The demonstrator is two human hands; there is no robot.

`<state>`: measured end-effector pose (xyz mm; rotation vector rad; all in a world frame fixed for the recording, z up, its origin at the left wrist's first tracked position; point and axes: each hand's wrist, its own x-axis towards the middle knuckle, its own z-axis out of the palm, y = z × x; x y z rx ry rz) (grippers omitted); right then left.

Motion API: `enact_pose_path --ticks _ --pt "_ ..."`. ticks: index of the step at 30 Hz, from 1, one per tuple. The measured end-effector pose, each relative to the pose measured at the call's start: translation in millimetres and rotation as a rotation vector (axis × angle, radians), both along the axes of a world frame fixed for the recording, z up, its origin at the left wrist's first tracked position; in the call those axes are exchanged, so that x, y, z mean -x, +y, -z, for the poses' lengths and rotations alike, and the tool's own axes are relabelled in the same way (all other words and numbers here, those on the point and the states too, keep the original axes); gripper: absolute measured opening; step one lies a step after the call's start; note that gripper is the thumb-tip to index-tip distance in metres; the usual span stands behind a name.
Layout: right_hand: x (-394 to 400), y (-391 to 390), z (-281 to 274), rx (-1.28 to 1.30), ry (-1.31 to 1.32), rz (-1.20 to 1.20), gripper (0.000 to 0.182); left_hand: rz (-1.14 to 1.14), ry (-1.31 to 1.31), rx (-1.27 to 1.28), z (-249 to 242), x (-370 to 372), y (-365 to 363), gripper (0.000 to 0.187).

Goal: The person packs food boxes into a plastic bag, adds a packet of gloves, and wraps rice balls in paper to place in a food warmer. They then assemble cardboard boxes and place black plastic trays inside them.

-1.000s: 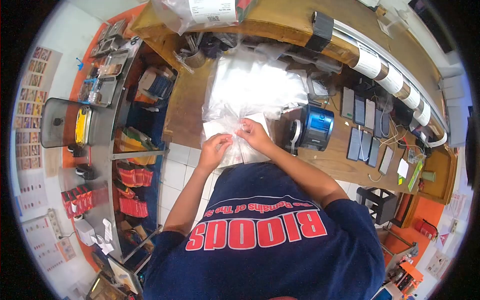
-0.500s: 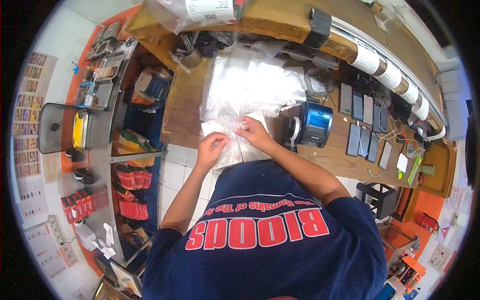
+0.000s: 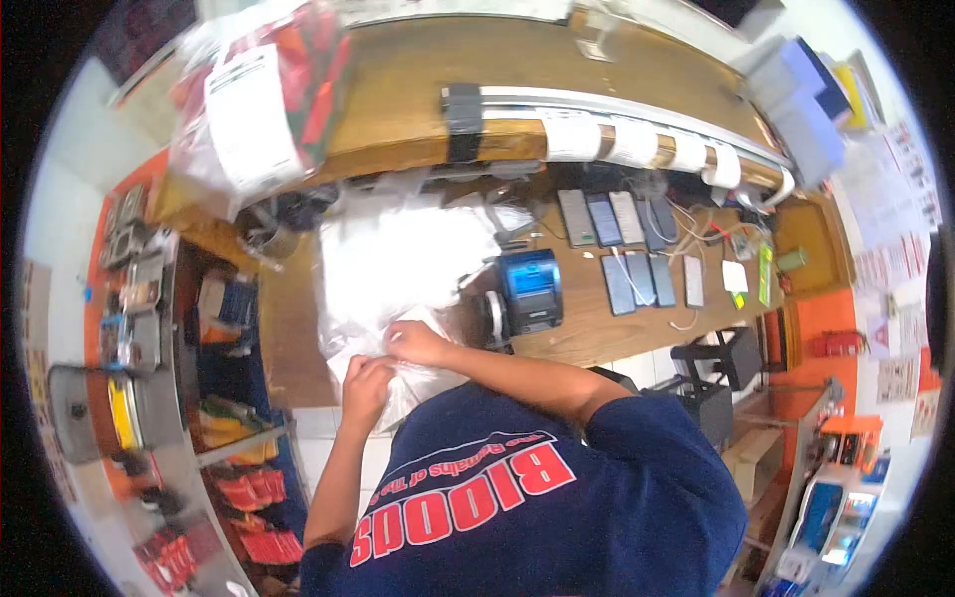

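Clear plastic packaging (image 3: 398, 254), bright with glare, lies over the wooden table and reaches down to the front edge. At its near end my left hand (image 3: 368, 383) pinches the gathered plastic, fingertips pressed together. Close beside it on the right, my right hand (image 3: 416, 344) has its fingers curled on the same plastic. White sheets show through the plastic around both hands. Just right of the packaging stands a blue and black label printer (image 3: 530, 291), with a white roll (image 3: 494, 316) at its left side.
Several phones (image 3: 619, 284) with cables lie on the table's right part. Above runs a wooden shelf (image 3: 398, 124) with hanging labels (image 3: 635, 142) and a bagged red parcel (image 3: 254, 119). A metal rack (image 3: 239, 445) holding red packets stands left. Black chairs (image 3: 711, 373) are at right.
The camera view has turned to the right, so the table and hands appear further left and lower. Both hands stay at the plastic, with the fingers drawn in more.
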<state>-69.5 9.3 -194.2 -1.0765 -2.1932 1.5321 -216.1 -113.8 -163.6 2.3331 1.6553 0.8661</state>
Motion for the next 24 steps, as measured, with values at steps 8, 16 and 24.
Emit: enact_pose_path --ticks 8,16,24 --pt "-24 0 -9 -0.143 0.085 -0.007 0.025 -0.275 -0.442 0.106 20 -9 -12 0.008" --pt "-22 -11 -16 0.211 0.308 -0.027 0.040 -0.413 -0.584 0.097 24 -12 -24 0.009" --pt "-14 -9 2 0.420 0.364 -0.039 0.041 -0.443 -0.657 0.092 29 -13 -30 0.008"
